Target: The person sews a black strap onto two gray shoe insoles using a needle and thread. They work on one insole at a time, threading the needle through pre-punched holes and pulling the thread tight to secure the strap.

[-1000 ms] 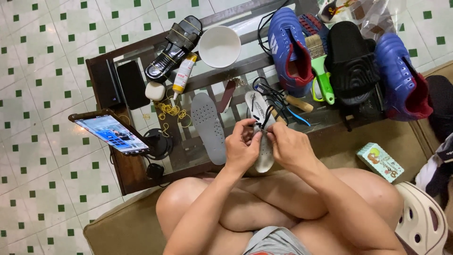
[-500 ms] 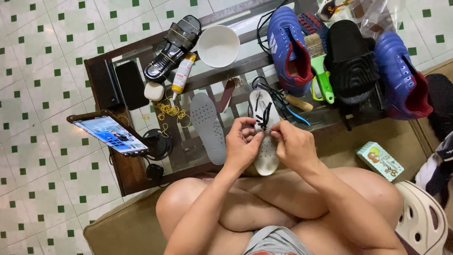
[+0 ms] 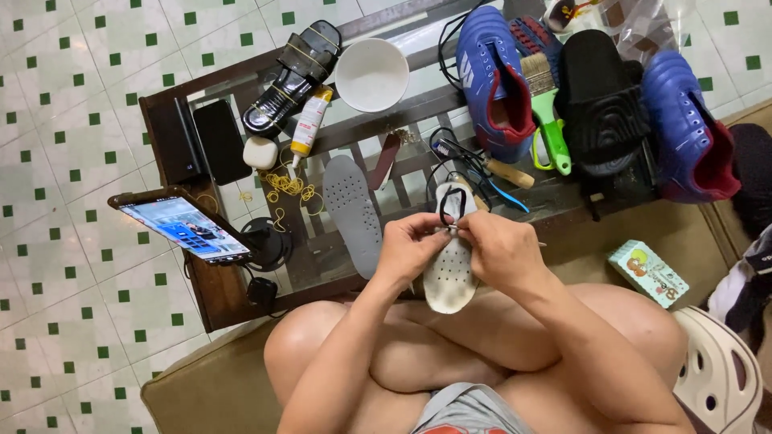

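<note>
1. Left hand (image 3: 412, 247) and right hand (image 3: 500, 251) pinch a black lace (image 3: 452, 206) together, fingertips closed for fine control.
2. Under them a white insole (image 3: 449, 275) lies at the table (image 3: 161, 120) edge.
3. Beyond lie a grey insole (image 3: 352, 210) and blue shoe (image 3: 492, 80), within reach.
</note>
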